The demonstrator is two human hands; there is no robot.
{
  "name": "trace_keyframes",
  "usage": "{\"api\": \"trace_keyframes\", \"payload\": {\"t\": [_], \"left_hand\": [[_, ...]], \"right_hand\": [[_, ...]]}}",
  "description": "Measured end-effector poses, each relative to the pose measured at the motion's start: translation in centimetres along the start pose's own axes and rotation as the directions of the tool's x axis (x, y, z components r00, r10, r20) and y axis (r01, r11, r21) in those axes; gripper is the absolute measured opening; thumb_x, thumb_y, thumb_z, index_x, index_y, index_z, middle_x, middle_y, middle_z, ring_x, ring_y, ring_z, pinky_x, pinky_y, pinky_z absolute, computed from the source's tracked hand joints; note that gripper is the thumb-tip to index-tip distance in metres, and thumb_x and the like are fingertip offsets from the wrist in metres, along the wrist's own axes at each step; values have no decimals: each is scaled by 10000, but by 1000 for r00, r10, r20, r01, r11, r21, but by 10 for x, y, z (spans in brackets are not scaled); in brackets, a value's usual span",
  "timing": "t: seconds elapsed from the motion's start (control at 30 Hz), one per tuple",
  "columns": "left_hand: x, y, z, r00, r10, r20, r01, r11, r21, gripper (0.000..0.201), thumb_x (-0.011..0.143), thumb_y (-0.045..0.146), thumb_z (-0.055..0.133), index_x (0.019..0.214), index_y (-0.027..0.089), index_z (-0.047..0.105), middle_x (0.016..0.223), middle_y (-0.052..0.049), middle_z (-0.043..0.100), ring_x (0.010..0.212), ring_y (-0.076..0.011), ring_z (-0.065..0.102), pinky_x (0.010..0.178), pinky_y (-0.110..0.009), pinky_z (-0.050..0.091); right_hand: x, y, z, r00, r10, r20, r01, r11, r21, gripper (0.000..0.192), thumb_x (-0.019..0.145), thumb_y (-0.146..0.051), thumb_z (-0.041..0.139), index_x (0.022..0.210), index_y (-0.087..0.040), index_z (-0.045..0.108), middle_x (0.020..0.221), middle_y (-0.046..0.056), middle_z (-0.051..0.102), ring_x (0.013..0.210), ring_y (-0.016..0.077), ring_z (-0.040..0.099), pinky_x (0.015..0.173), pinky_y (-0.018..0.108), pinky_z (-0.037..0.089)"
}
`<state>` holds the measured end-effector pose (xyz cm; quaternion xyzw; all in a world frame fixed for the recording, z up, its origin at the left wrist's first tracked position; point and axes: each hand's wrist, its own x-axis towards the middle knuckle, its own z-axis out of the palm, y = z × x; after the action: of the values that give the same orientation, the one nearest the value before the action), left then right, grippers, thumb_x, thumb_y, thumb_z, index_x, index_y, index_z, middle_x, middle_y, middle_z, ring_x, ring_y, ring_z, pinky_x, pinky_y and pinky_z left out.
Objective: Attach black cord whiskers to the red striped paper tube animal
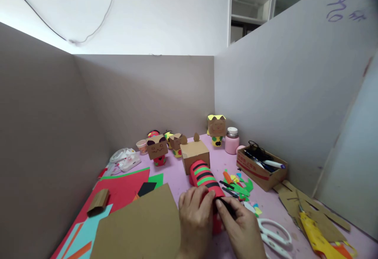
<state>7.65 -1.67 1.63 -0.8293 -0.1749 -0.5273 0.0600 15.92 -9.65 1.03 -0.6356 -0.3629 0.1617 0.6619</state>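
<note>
A red paper tube [204, 177] with green and black stripes lies on the pink table [177, 176], its far end against a small brown cardboard box [195, 154]. My left hand [195, 219] grips the near end of the tube from the left. My right hand [240, 225] pinches a black paper strip [226, 205] and presses it onto the tube's near end. Both hands touch the tube.
A brown card sheet [141, 227] lies at front left over red, green and blue paper [124, 190]. White scissors [273, 233] and paper scraps [239, 186] lie to the right. A cardboard tray with pens [261, 164], a pink jar [232, 141] and several paper animal figures [158, 148] stand behind.
</note>
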Motion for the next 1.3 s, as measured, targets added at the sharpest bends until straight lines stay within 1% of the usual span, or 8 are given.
{"api": "trace_keyframes", "payload": {"t": [0.27,0.43,0.57,0.87,1.0,1.1,1.2,1.3], "left_hand": [[1,0,-2,1000,-3,4,4,999,-37,187,851,161,477,877,187,661,833,-62,675,813,-195,537,725,-325,381],[1,2,-3,1000,-5,9,5,999,-46,199,860,181,464,876,192,662,831,-57,672,814,-191,535,722,-321,384],[1,2,-3,1000,-6,4,6,999,-54,196,856,166,465,874,182,660,819,-60,671,799,-192,533,709,-323,379],[2,3,-2,1000,-16,24,18,997,-71,197,861,174,459,873,192,655,821,-49,670,790,-185,535,703,-318,376],[1,2,-2,1000,-11,22,12,998,-55,189,859,179,467,867,193,656,826,-46,675,796,-187,538,708,-319,373],[0,2,-1,1000,-10,1,10,998,-54,185,857,177,469,861,186,654,817,-51,677,796,-188,542,716,-320,373],[0,1,-1,1000,-12,5,12,998,-55,218,873,190,433,880,180,651,826,-60,675,800,-192,547,717,-324,377],[0,0,-1,1000,-7,10,8,999,-37,201,866,190,448,898,176,647,834,-63,670,791,-192,555,701,-319,384]], "right_hand": [[0,-2,0,1000,-14,-3,14,1000,-4,335,778,-437,545,851,-149,702,757,80,729,703,231,647,586,260,506],[1,-2,1,1000,6,13,-6,1000,-15,330,775,-458,533,781,-164,681,678,57,696,698,231,630,599,258,494],[2,-1,1,1000,6,29,-6,1000,-19,338,780,-460,524,807,-161,681,652,48,680,703,231,625,594,256,488],[0,-5,2,1000,-11,-23,11,1000,5,318,760,-450,559,748,-163,694,579,38,655,686,234,627,567,253,492],[2,-5,3,1000,27,0,-27,1000,5,342,749,-482,549,719,-167,678,584,33,646,692,234,615,612,265,490],[2,-2,2,999,38,22,-39,999,21,335,740,-483,555,747,-170,674,647,46,677,692,231,615,623,270,487],[1,2,0,995,51,81,-53,998,17,321,727,-459,578,791,-158,669,739,72,705,719,237,626,640,280,490],[-2,5,-3,990,59,132,-55,998,-39,300,727,-430,589,795,-146,660,755,80,704,724,242,624,648,293,491]]}}
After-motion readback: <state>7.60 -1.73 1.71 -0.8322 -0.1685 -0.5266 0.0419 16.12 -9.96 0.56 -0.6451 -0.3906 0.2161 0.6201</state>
